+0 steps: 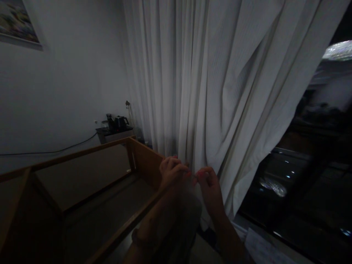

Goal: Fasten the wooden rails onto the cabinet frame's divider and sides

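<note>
My left hand (pixel 172 171) and my right hand (pixel 208 183) are raised together in front of a white curtain (pixel 220 91). Their fingertips meet in a pinch between the two hands. Both hands have curled fingers with red nails. Something very small may be held between them, but the dim light hides it. Just left of my left hand is the corner of a wooden frame (pixel 137 156), lying on its side.
A low stand with a black kettle (pixel 121 122) is against the white wall, with a cable (pixel 55 151) running along it. A dark window (pixel 310 165) shows to the right of the curtain. A framed picture (pixel 16 22) hangs at upper left.
</note>
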`<action>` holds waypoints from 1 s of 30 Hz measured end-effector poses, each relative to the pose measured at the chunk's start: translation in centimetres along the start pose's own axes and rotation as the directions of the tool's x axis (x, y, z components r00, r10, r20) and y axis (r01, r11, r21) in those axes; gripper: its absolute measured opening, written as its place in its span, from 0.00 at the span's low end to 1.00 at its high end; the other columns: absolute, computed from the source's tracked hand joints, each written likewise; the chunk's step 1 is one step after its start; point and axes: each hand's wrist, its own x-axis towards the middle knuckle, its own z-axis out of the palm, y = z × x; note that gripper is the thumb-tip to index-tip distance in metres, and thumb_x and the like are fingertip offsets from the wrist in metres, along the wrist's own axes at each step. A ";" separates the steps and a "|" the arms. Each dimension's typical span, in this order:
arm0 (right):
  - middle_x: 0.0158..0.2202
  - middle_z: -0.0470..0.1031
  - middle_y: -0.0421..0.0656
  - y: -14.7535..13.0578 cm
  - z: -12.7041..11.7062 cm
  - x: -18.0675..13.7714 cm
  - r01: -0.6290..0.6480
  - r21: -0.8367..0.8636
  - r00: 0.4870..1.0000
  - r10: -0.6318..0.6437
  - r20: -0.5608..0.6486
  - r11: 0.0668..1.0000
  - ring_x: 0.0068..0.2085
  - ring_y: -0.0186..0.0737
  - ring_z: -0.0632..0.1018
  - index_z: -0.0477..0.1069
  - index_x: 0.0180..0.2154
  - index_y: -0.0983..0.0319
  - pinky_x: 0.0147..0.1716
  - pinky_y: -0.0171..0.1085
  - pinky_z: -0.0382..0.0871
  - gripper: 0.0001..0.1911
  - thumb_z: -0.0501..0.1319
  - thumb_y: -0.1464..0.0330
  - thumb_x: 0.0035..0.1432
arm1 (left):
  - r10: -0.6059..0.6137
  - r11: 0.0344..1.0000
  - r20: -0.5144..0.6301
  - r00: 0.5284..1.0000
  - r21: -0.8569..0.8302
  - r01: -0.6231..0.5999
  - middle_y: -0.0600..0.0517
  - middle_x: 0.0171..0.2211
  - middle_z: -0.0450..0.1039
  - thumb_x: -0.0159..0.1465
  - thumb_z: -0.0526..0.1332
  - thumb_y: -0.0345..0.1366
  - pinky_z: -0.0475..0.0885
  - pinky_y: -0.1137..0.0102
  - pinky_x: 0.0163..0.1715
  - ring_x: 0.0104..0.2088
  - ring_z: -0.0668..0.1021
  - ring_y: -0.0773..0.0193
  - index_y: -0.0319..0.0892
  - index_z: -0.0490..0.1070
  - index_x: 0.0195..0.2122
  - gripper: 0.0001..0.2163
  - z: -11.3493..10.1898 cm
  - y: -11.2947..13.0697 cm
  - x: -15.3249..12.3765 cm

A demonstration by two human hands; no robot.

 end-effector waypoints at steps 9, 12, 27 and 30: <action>0.28 0.79 0.39 0.7 -3.2 1.6 0.532 -0.486 0.842 -0.494 0.218 0.693 0.30 0.38 0.79 0.75 0.37 0.55 0.31 0.39 0.75 0.08 0.67 0.60 0.56 | 0.006 0.999 0.009 1.000 0.043 -0.006 0.53 0.35 0.72 0.59 0.64 0.41 0.59 0.55 0.52 0.47 0.69 0.55 0.50 0.74 0.28 0.04 0.3 -0.3 0.1; 0.31 0.80 0.41 0.7 -4.5 2.5 0.700 -0.527 0.704 -0.590 0.395 0.482 0.33 0.40 0.79 0.75 0.39 0.54 0.35 0.40 0.75 0.07 0.66 0.62 0.57 | -0.007 0.999 0.014 1.000 0.049 0.007 0.53 0.38 0.72 0.60 0.63 0.40 0.59 0.56 0.54 0.49 0.68 0.55 0.50 0.75 0.30 0.03 -0.3 0.2 0.1; 0.20 0.73 0.36 -1.4 -2.1 0.6 0.280 -0.560 0.953 -0.158 0.257 0.780 0.25 0.34 0.73 0.70 0.21 0.59 0.30 0.36 0.64 0.22 0.56 0.60 0.65 | -0.024 0.999 -0.019 1.000 0.024 0.025 0.53 0.35 0.71 0.61 0.61 0.44 0.59 0.56 0.53 0.47 0.67 0.56 0.50 0.74 0.28 0.07 0.6 -0.4 -0.2; 0.24 0.75 0.38 -1.3 -2.5 0.9 0.360 -0.552 0.927 -0.224 0.300 0.752 0.28 0.36 0.75 0.73 0.26 0.59 0.32 0.37 0.66 0.18 0.55 0.59 0.66 | -0.010 1.000 0.042 0.999 0.017 0.009 0.52 0.37 0.71 0.62 0.60 0.44 0.58 0.55 0.54 0.48 0.67 0.55 0.51 0.75 0.30 0.07 -0.1 -0.2 -0.1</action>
